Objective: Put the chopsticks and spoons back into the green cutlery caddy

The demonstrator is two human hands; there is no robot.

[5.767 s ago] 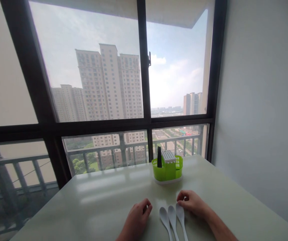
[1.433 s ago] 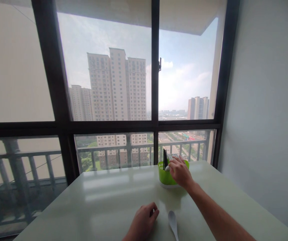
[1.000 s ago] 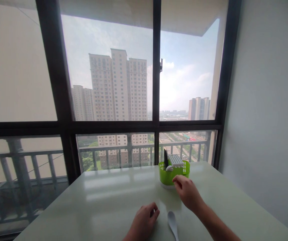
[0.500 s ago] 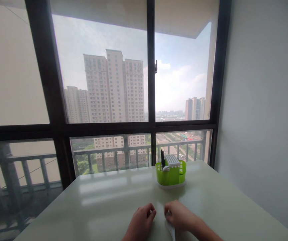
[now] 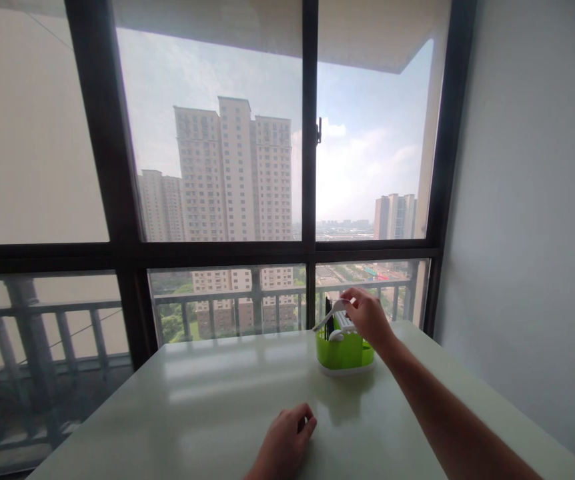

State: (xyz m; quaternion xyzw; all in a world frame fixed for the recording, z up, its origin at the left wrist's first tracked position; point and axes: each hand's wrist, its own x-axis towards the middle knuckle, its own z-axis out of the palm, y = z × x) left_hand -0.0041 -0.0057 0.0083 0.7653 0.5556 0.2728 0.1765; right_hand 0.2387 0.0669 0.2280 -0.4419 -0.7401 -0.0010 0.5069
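Note:
My right hand (image 5: 366,312) reaches forward over the green plastic utensil holder (image 5: 343,355), its fingers pinched on one end of a white spoon (image 5: 328,316). The spoon slants down to the left, above the holder's left side. Inside the holder stand dark chopsticks (image 5: 328,319), and the rounded end of another white utensil (image 5: 336,335) shows at its front. A white slotted part of the holder is mostly behind my right hand. Nearer to me, my left hand (image 5: 286,437) rests on the table with its fingers curled in and nothing visible in them.
The pale glossy table (image 5: 207,400) runs up to a dark-framed window (image 5: 227,253). A plain wall (image 5: 532,233) stands along the right side. Beyond the glass are a railing (image 5: 82,310) and tall buildings.
My right hand has lifted the spoon from the table and carried it forward to above the green holder. My left hand stays in place. The view has shifted slightly.

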